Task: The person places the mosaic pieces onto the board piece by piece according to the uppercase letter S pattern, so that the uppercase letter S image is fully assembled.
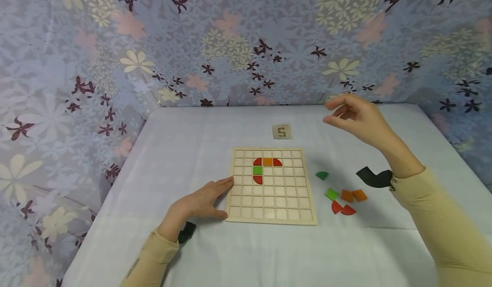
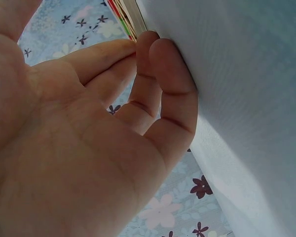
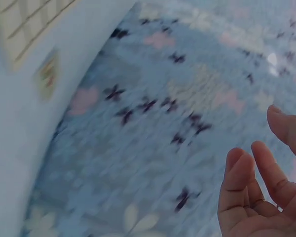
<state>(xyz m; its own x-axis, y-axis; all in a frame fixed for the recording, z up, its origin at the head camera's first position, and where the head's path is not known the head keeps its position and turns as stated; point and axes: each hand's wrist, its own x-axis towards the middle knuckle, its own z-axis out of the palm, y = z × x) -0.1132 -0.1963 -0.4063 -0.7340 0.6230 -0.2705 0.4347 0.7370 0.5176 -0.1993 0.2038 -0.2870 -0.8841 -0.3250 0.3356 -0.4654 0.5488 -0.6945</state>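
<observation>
A wooden grid board [image 1: 270,201] lies on the white cloth. In its upper left part sit three red quarter-circle tiles [image 1: 258,179], an orange square tile [image 1: 267,162] and a green square tile [image 1: 257,170]. My left hand [image 1: 200,199] rests at the board's left edge, fingertips and thumb against its side. In the left wrist view, the fingers [image 2: 172,94] reach the board's edge [image 2: 133,19]. Raised above the table to the right, my right hand [image 1: 357,116] holds nothing. Its fingers [image 3: 237,182] are loosely bent, thumb apart from them.
Right of the board lie a green quarter-circle tile [image 1: 322,175], a green square tile [image 1: 331,194], two orange square tiles [image 1: 347,195] and two red quarter-circle tiles [image 1: 348,210]. Behind the board lies a small pattern card [image 1: 282,131]. A floral cloth [image 1: 230,43] hangs behind the table.
</observation>
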